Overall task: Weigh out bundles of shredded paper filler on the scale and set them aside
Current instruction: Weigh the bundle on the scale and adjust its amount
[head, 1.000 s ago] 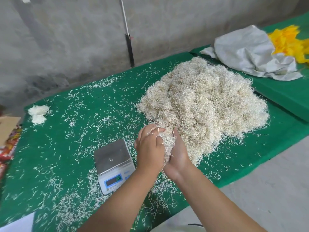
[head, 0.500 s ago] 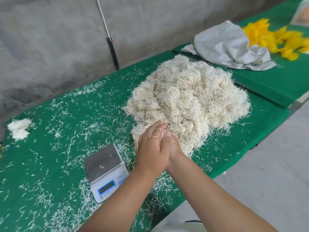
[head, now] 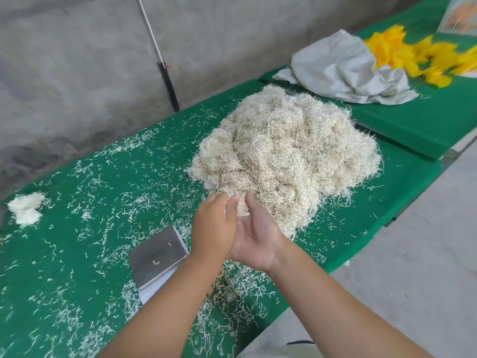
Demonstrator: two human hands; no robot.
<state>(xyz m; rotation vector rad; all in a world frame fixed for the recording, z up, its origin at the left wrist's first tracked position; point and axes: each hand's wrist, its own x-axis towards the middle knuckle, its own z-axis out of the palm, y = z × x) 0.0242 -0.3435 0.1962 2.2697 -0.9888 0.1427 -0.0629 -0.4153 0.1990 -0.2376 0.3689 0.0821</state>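
Large heap of cream shredded paper filler (head: 286, 156) piled on the green table (head: 77, 254), toward its right half, loose strands scattered all over the cloth around it. Small tuft of filler (head: 238, 209) at the heap's near edge, caught between the two hands. Left hand (head: 214, 228) back-up, fingers curved loosely against the tuft; right hand (head: 255, 236) palm turned up and inward, fingers spread and pointing into the heap, thumb toward the left hand. Neither hand clenched; a light, open cupping of the tuft rather than a firm grip, and how much filler is really held cannot be told. Hands touching each other near the palms, both forearms reaching in from the lower edge.

Just left of the hands and slightly nearer, the scale (head: 157, 257), its steel pan bare but for a stray strand or two, its front and display hidden behind the left forearm. Far left on the table, well apart from the scale, two small pale bundles (head: 24, 209) lying side by side. Beyond the heap, on a second green-covered table (head: 413, 125), a crumpled grey sheet (head: 343, 68) with yellow petal-like material (head: 413, 58) beside it. Behind, a grey concrete wall with a thin pole (head: 158, 52) leaning against it.
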